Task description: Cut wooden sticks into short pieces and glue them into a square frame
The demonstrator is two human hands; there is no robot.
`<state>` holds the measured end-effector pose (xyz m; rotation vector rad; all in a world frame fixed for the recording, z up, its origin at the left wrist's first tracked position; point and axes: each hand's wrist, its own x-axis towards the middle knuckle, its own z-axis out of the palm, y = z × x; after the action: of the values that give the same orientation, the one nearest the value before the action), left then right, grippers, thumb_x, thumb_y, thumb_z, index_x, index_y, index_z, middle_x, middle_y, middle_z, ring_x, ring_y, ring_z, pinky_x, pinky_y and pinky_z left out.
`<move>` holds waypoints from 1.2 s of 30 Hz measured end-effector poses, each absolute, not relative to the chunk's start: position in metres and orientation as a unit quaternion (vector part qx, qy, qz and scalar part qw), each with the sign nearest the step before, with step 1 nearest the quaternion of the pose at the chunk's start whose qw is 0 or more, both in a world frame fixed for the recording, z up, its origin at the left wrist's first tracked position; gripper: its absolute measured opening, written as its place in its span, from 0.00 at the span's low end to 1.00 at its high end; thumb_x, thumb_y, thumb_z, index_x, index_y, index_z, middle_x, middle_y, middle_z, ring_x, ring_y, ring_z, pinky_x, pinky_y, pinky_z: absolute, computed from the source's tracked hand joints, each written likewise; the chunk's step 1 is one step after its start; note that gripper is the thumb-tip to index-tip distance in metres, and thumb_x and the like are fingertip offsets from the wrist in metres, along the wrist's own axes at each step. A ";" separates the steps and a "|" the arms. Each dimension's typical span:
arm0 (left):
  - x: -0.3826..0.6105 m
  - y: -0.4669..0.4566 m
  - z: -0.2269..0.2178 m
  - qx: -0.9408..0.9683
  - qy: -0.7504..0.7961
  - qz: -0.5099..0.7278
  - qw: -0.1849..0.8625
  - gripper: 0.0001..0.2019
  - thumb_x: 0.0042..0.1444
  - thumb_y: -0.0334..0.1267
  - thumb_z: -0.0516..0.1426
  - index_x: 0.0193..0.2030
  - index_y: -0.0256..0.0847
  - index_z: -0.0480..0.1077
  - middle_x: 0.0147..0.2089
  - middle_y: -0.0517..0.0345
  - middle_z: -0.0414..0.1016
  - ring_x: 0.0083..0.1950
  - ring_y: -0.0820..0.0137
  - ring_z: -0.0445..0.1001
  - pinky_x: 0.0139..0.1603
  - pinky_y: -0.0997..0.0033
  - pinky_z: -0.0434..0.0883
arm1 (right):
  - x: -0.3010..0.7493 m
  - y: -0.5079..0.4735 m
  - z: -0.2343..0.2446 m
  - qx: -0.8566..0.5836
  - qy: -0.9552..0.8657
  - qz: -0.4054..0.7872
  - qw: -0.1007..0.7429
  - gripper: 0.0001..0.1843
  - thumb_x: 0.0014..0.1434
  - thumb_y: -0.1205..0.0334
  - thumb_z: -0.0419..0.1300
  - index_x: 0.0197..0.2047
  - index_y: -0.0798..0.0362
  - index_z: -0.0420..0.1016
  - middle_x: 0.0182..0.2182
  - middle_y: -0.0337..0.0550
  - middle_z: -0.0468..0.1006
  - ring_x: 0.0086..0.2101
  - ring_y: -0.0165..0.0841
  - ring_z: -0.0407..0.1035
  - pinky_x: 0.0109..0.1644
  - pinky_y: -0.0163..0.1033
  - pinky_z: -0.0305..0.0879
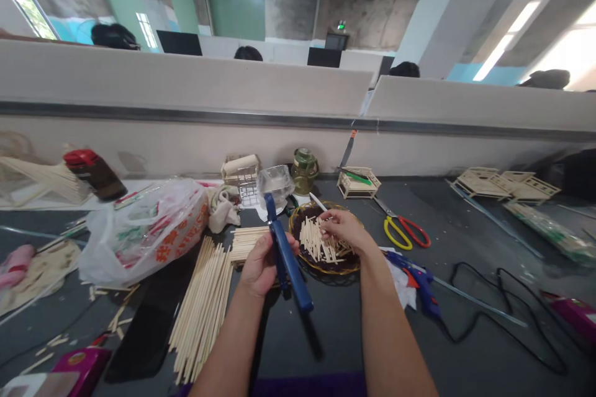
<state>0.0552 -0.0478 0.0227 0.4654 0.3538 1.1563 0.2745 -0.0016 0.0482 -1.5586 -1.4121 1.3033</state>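
Note:
My left hand (261, 263) is closed around a blue hand tool with two long handles (291, 267), which looks like a cutter and is tilted over the table. My right hand (344, 229) reaches into a round woven basket (298, 211), its bent fingers pinching among short wooden sticks (316, 242). Exactly how many sticks it grips is hidden. Behind my left hand is a stack of cut sticks (244, 242). Left of my left forearm lies a bundle of long wooden sticks (202, 316).
Red-and-yellow-handled scissors (403, 229) and a blue glue gun (421, 288) with a trailing black cord (470, 322) lie right. A plastic bag (144, 229), bottle (95, 175) and black phone-like slab (144, 329) lie left. A green jar (303, 170) and small wooden frame (358, 183) stand behind.

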 end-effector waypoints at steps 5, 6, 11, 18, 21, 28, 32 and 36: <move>0.059 -0.049 0.024 0.220 0.167 0.534 0.799 0.10 0.51 0.41 0.62 0.34 0.34 0.74 0.33 0.53 0.76 0.37 0.65 0.76 0.45 0.62 0.74 | 0.269 0.000 0.045 -0.609 -0.558 0.486 0.287 0.07 0.57 0.64 0.54 0.40 0.54 0.67 0.26 0.39 0.76 0.24 0.27 0.74 0.19 0.25 0.60; 0.059 -0.049 0.024 0.225 0.166 0.532 0.799 0.11 0.51 0.41 0.62 0.35 0.33 0.74 0.33 0.53 0.76 0.37 0.65 0.76 0.45 0.63 0.74 | 0.271 0.000 0.045 -0.615 -0.561 0.480 0.276 0.07 0.58 0.64 0.53 0.40 0.54 0.67 0.26 0.39 0.77 0.25 0.27 0.74 0.19 0.25 0.59; 0.061 -0.049 0.024 0.239 0.167 0.527 0.798 0.11 0.52 0.41 0.61 0.34 0.33 0.74 0.34 0.52 0.77 0.38 0.64 0.76 0.46 0.61 0.74 | 0.301 -0.006 0.048 -0.663 -0.584 0.429 0.188 0.05 0.57 0.68 0.51 0.35 0.54 0.67 0.23 0.39 0.75 0.21 0.26 0.71 0.19 0.26 0.58; 0.062 -0.050 0.025 0.237 0.155 0.529 0.800 0.10 0.53 0.41 0.61 0.33 0.33 0.73 0.34 0.52 0.76 0.37 0.65 0.76 0.46 0.62 0.74 | 0.303 -0.012 0.049 -0.674 -0.659 0.333 0.028 0.11 0.35 0.68 0.69 0.24 0.53 0.70 0.22 0.36 0.75 0.26 0.29 0.69 0.27 0.30 0.58; 0.062 -0.050 0.024 0.237 0.158 0.531 0.798 0.10 0.53 0.40 0.60 0.33 0.33 0.73 0.34 0.51 0.76 0.37 0.65 0.76 0.46 0.62 0.74 | 0.296 -0.008 0.049 -0.709 -0.654 0.262 0.008 0.09 0.38 0.69 0.66 0.26 0.53 0.71 0.26 0.40 0.76 0.29 0.33 0.70 0.29 0.32 0.57; 0.063 -0.050 0.022 0.243 0.159 0.527 0.799 0.11 0.54 0.41 0.60 0.34 0.33 0.73 0.35 0.51 0.77 0.38 0.65 0.77 0.46 0.62 0.74 | 0.301 -0.003 0.056 -0.742 -0.648 0.165 0.043 0.07 0.52 0.64 0.56 0.34 0.50 0.75 0.37 0.45 0.78 0.38 0.35 0.71 0.34 0.33 0.58; 0.064 -0.050 0.022 0.245 0.157 0.522 0.801 0.10 0.55 0.41 0.59 0.34 0.33 0.74 0.35 0.51 0.77 0.38 0.65 0.77 0.47 0.62 0.73 | 0.298 -0.003 0.051 -0.737 -0.652 0.170 0.053 0.08 0.52 0.65 0.56 0.34 0.49 0.77 0.37 0.45 0.79 0.37 0.35 0.72 0.34 0.33 0.60; 0.064 -0.050 0.022 0.250 0.157 0.518 0.803 0.11 0.55 0.41 0.59 0.34 0.33 0.74 0.35 0.50 0.77 0.37 0.64 0.77 0.46 0.62 0.73 | 0.305 -0.006 0.046 -0.713 -0.666 0.215 0.048 0.08 0.50 0.68 0.58 0.32 0.51 0.78 0.25 0.42 0.79 0.27 0.31 0.73 0.29 0.31 0.61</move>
<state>0.0642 -0.0496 0.0218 0.5360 0.3354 1.1110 0.3046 -0.0063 0.0462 -2.1747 -2.0302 0.6547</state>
